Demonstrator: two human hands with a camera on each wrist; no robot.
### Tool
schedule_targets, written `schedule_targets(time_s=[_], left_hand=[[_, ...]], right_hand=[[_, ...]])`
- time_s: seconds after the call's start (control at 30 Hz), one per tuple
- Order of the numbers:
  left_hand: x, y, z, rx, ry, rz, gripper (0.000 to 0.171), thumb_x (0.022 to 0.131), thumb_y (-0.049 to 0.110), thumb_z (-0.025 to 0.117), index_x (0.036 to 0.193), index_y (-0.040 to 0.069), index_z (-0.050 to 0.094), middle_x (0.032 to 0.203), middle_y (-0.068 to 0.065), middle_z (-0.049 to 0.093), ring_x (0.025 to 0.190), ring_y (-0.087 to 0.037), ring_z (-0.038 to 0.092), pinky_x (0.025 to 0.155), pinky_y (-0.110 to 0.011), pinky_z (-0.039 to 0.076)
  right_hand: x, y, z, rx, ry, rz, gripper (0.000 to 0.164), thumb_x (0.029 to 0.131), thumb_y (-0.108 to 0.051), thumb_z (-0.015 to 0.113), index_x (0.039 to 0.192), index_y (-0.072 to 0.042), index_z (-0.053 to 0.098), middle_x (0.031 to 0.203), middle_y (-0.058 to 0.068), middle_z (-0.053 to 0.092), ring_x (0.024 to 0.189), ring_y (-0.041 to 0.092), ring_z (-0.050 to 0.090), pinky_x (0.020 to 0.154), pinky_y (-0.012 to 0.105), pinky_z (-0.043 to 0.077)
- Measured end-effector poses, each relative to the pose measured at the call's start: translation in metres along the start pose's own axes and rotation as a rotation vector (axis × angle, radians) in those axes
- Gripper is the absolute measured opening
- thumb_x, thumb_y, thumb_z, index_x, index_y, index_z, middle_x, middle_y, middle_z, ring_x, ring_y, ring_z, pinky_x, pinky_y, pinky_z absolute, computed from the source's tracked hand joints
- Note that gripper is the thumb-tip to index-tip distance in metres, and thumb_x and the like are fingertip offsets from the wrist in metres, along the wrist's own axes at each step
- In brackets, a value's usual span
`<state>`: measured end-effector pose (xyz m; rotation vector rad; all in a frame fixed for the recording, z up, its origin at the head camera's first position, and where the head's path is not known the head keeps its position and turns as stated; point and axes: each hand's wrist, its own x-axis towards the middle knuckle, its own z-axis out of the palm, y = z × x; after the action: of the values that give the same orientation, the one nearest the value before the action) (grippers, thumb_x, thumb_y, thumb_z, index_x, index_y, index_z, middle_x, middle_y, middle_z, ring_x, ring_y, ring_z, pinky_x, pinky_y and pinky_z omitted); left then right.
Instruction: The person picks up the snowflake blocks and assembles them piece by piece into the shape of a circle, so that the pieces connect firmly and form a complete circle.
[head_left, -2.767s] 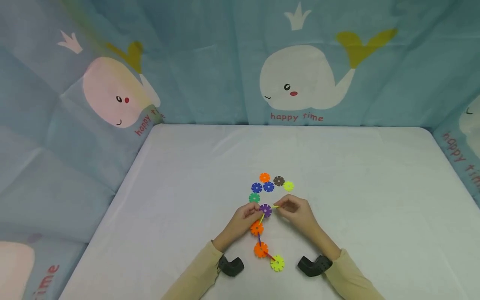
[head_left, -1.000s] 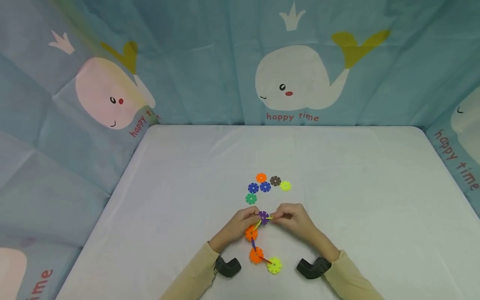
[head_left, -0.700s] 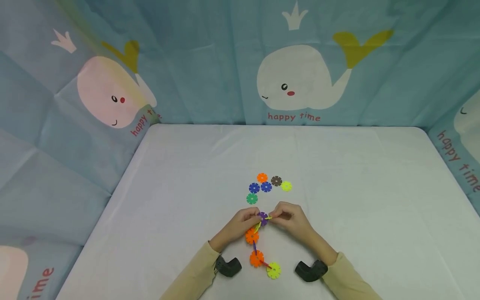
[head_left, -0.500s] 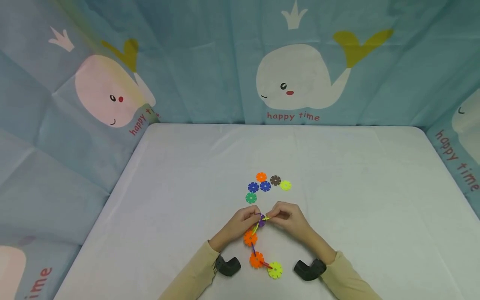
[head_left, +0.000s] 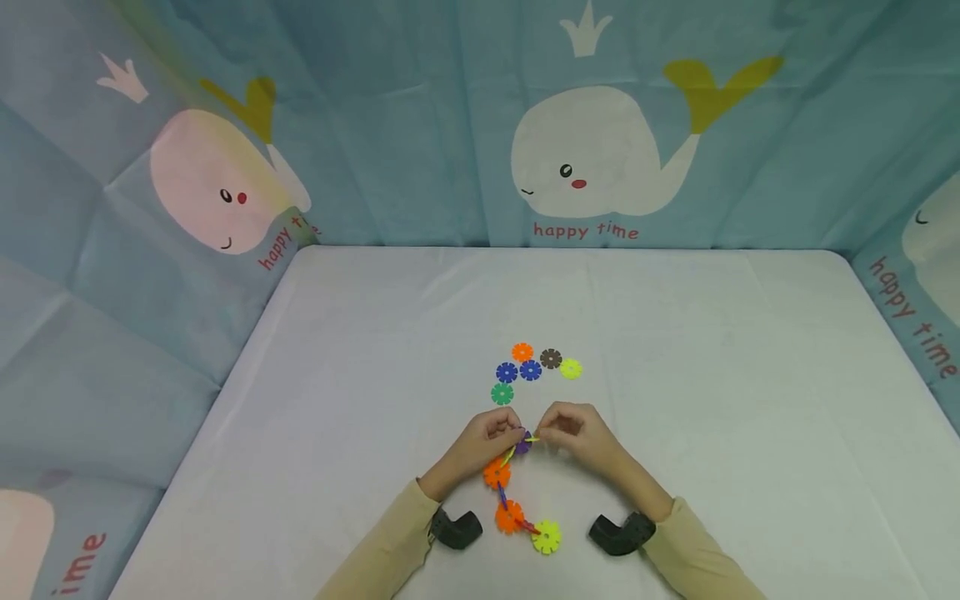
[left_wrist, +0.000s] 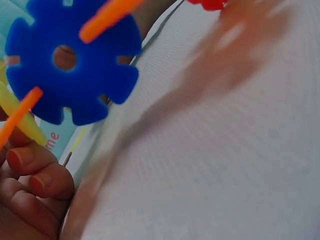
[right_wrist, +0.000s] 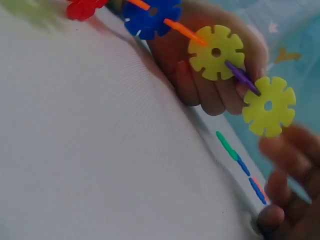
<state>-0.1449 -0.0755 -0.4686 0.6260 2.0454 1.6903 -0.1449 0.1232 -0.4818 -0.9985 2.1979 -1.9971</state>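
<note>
A chain of slotted, flower-shaped plastic discs [head_left: 509, 517] hangs between my hands, joined edge to slot. It has orange, yellow, blue [left_wrist: 95, 45], red [right_wrist: 85, 9] and purple discs. My left hand [head_left: 480, 446] pinches the chain by the purple disc [head_left: 523, 444] near its upper end. Slotted into that purple one is a yellow disc [right_wrist: 270, 106], seen edge-on in the head view and nearly whole in the right wrist view. My right hand [head_left: 588, 437] has loosely bent fingers right at the yellow disc's outer edge; its fingertips [right_wrist: 280, 152] look blurred.
Several loose discs lie on the white table [head_left: 712, 350] beyond the hands: green [head_left: 502, 393], blue [head_left: 507, 372], orange [head_left: 522, 352], brown [head_left: 551, 358] and yellow [head_left: 571, 368]. Black curved mounts [head_left: 457, 530] sit at both wrists. A whale-print curtain [head_left: 420, 150] surrounds the table.
My right hand has brought the yellow disc leftward into the purple disc, and its fingers have since loosened slightly. The purple disc has turned more edge-on. The chain's lower part has shifted downward.
</note>
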Motion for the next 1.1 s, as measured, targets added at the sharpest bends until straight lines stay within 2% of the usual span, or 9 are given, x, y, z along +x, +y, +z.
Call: schedule_targets(time_s=[0.1,0.2,0.3,0.37,0.6,0.77,0.9,1.0,1.1], left_hand=[[0.000,-0.001,0.000,-0.010,-0.007,0.011,0.010,0.089,0.002,0.050,0.084,-0.005,0.053,0.062,0.004,0.044,0.051,-0.006,0.037,0.048,-0.018,0.032],[0.001,-0.002,-0.001,-0.024,-0.007,0.030,0.009,0.089,0.001,0.050,0.083,-0.006,0.053,0.062,0.003,0.044,0.050,-0.006,0.037,0.048,-0.018,0.031],[0.001,-0.003,-0.002,-0.032,-0.002,0.050,0.008,0.089,0.000,0.050,0.082,-0.006,0.052,0.062,0.003,0.044,0.049,-0.006,0.036,0.047,-0.018,0.030],[0.000,-0.003,-0.002,-0.032,-0.003,0.061,0.009,0.089,0.000,0.050,0.082,-0.005,0.052,0.061,0.004,0.043,0.049,-0.005,0.036,0.046,-0.018,0.030],[-0.001,-0.003,-0.001,-0.011,-0.006,0.089,0.010,0.089,0.002,0.051,0.082,-0.004,0.050,0.061,0.005,0.040,0.050,-0.004,0.034,0.048,-0.018,0.030],[0.000,-0.001,0.001,-0.014,0.026,0.085,0.011,0.089,0.003,0.052,0.081,-0.003,0.051,0.060,0.006,0.039,0.049,-0.004,0.033,0.047,-0.018,0.029],[0.000,0.001,0.001,-0.011,0.032,0.066,0.011,0.089,0.002,0.052,0.080,-0.004,0.052,0.059,0.005,0.040,0.047,-0.004,0.032,0.045,-0.018,0.028],[0.000,0.001,0.001,-0.002,0.042,0.053,0.012,0.089,0.004,0.052,0.080,-0.004,0.052,0.058,0.005,0.041,0.047,-0.004,0.033,0.045,-0.018,0.028],[-0.002,0.000,-0.001,0.006,0.073,0.033,0.013,0.090,0.006,0.052,0.080,-0.003,0.052,0.057,0.005,0.039,0.047,-0.004,0.033,0.045,-0.018,0.028]], right_hand=[[-0.001,0.012,-0.003,-0.099,0.077,0.051,0.016,0.085,0.012,0.049,0.080,0.001,0.060,0.068,0.013,0.059,0.052,0.021,0.047,0.047,0.025,0.040],[0.001,0.026,-0.006,-0.218,0.086,0.106,0.013,0.088,0.002,0.052,0.089,-0.004,0.063,0.078,0.005,0.063,0.061,0.013,0.053,0.054,0.024,0.043],[0.008,0.033,-0.007,-0.294,0.025,0.107,0.013,0.087,-0.003,0.056,0.097,-0.007,0.063,0.092,0.000,0.064,0.076,0.009,0.057,0.065,0.025,0.045],[0.012,0.035,-0.008,-0.357,-0.033,0.078,0.017,0.086,-0.003,0.057,0.102,-0.008,0.063,0.097,-0.001,0.064,0.073,0.009,0.055,0.066,0.026,0.045],[0.023,0.030,0.000,-0.717,-0.252,-0.096,0.034,0.087,-0.011,0.057,0.121,-0.005,0.055,0.110,0.006,0.060,0.095,0.018,0.058,0.077,0.033,0.046],[0.020,0.030,0.001,-0.822,-0.116,-0.166,0.021,0.080,-0.010,0.065,0.101,-0.006,0.066,0.090,0.003,0.065,0.077,0.015,0.061,0.064,0.028,0.048],[0.015,0.030,-0.003,-0.841,-0.024,-0.146,0.022,0.075,-0.014,0.071,0.096,-0.008,0.068,0.081,-0.003,0.058,0.057,0.006,0.047,0.049,0.020,0.040],[0.010,0.031,-0.004,-0.844,-0.030,-0.094,0.032,0.073,-0.019,0.074,0.101,-0.006,0.068,0.081,-0.003,0.046,0.056,0.005,0.036,0.046,0.019,0.033],[0.008,0.032,-0.003,-0.802,-0.032,-0.042,0.029,0.072,-0.016,0.075,0.098,-0.006,0.067,0.085,0.001,0.042,0.065,0.008,0.041,0.054,0.021,0.039]])
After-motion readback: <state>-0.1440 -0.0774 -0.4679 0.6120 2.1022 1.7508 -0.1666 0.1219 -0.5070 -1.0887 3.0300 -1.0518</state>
